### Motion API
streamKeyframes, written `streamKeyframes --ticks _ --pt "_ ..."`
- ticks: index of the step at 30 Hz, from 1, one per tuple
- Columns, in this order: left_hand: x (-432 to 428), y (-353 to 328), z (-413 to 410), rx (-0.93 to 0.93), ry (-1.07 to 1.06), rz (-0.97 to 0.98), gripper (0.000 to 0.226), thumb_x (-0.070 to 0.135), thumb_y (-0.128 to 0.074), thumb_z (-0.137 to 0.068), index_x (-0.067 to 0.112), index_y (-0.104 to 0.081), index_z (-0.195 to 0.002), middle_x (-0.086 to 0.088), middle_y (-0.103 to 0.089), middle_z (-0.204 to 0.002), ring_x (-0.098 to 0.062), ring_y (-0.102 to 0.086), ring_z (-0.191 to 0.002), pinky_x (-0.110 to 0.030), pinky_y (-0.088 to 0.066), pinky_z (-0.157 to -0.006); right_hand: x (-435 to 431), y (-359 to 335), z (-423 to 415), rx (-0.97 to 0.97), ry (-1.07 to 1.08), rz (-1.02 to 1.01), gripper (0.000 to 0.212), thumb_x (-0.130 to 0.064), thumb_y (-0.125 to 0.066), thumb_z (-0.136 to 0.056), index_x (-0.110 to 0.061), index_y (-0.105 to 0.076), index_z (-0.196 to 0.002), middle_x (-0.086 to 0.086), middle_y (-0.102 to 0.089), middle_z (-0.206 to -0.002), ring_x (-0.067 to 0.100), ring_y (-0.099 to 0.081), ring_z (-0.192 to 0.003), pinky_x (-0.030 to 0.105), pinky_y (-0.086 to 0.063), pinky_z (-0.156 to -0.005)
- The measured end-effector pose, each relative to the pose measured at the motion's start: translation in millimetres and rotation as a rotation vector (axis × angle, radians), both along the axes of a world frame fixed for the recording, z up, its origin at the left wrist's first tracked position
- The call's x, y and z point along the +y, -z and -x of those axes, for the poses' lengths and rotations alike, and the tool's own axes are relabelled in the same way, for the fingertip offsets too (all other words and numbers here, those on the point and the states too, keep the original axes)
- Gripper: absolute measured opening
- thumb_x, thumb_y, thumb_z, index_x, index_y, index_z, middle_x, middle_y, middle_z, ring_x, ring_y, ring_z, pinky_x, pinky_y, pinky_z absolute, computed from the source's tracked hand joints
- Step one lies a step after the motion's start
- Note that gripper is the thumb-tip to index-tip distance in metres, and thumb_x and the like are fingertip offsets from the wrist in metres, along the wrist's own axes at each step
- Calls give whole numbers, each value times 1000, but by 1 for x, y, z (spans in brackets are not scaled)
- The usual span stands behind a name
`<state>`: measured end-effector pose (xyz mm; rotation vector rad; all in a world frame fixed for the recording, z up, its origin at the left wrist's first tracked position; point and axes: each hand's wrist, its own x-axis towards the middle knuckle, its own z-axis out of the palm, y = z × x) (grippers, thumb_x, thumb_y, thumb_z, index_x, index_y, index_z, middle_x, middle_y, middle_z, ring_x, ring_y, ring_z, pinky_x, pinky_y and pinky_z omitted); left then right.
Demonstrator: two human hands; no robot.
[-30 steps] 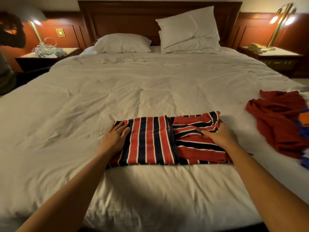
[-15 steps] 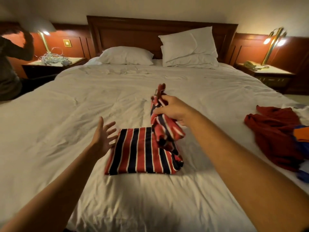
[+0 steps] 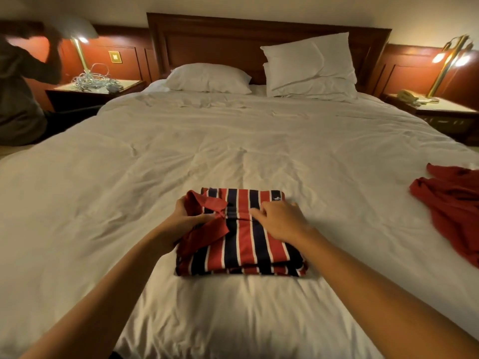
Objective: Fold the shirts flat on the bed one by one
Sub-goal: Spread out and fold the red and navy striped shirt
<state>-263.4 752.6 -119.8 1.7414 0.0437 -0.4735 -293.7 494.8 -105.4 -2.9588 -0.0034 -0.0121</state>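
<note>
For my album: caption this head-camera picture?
Left hand pinches the red collar of a folded red-and-navy striped shirt on a white bed.

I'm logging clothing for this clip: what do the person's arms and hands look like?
The left forearm and right forearm are bare to the frame edge, no sleeve in view. The left hand and right hand wear no gloves; no watch, ring or bracelet shows.
</note>
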Motion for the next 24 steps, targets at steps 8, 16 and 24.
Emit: streamKeyframes --ticks 8,16,24 --pt "2 -11 -10 141 205 -165 139 18 -95 -60 37 2 -157 -2 -35 -153 -27 -38 -139 -46 -38 -114 -4 4 -79 250 -98 -22 74 -75 -45 -88 -29 -43 -145 5 -53 -142 26 -46 -133 49 -17 -115" --pt "8 -93 -21 -158 471 -133 114 15 -93 -64 47 -22 -148 18 -54 -133 -8 -61 -116 -21 -54 -88 -50 -105 -59 351 -193 -387 39 -54 -81 -73 -22 -74 -95 -5 -77 -90 18 -74 -85 29 -58 -76" --pt "-74 -216 -75 -266 695 -381 93 19 -90 -70 53 -41 -141 16 -60 -135 -15 -64 -117 -33 -59 -85 -110 -135 50 20 62 -897 36 -49 -78 -78 -33 -70 -110 -7 -77 -94 15 -75 -84 34 -61 -74"
